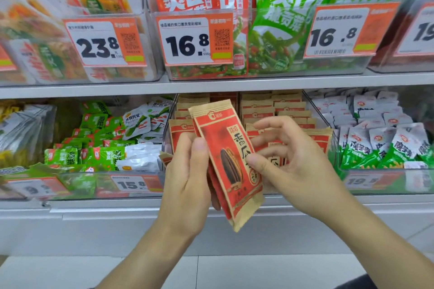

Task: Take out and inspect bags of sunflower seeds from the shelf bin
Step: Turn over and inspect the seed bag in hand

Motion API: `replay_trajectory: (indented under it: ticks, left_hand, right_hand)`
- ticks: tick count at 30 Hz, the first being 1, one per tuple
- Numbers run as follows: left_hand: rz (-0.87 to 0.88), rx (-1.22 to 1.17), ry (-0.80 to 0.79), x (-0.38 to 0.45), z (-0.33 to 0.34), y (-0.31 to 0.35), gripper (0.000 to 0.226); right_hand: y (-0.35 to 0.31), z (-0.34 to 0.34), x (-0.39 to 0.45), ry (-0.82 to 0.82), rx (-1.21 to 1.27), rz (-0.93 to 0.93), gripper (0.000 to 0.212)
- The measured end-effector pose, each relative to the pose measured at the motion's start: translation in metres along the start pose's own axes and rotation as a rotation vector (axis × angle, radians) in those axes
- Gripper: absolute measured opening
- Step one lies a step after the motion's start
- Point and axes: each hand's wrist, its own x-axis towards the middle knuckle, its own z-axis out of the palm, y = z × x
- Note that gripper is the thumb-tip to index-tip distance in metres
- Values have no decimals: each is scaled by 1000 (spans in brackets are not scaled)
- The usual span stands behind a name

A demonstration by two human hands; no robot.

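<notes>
While the left hand [187, 171] grips two sunflower seed bags [229, 159] upright before the shelf bin [328, 129], the right hand [286, 159], fingers loosely spread, thumb touching the front bag, should fan them apart for reading.

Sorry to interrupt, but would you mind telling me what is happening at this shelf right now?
A person stands at a snack shelf, inspecting sunflower seed bags. The left hand grips a few red and tan bags in front of the lower shelf's clear bin, which holds many more. The right hand touches the front bag's edge with its thumb, fingers spread.
</notes>
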Motion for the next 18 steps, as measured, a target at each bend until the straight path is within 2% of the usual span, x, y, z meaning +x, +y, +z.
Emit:
replay_trajectory:
  ticks: [4,8,11,14,18]
  left_hand:
    - [121,88,-30,-2,1,-3,47]
    - [219,252,-117,-1,-1,-4,34]
    - [244,254,-159,-1,0,-3,27]
    - [213,249,-172,-1,2,-4,31]
    - [220,276,-148,0,1,-5,32]
  right_hand:
    - [2,12,-7,-122,-21,-56,20]
    - [-2,19,-12,-235,91,-10,37]
    - [-4,20,-12,-256,124,-13,34]
    - [-2,26,-12,-219,90,-21,27]
    - [-1,31,-9,-198,184,34,30]
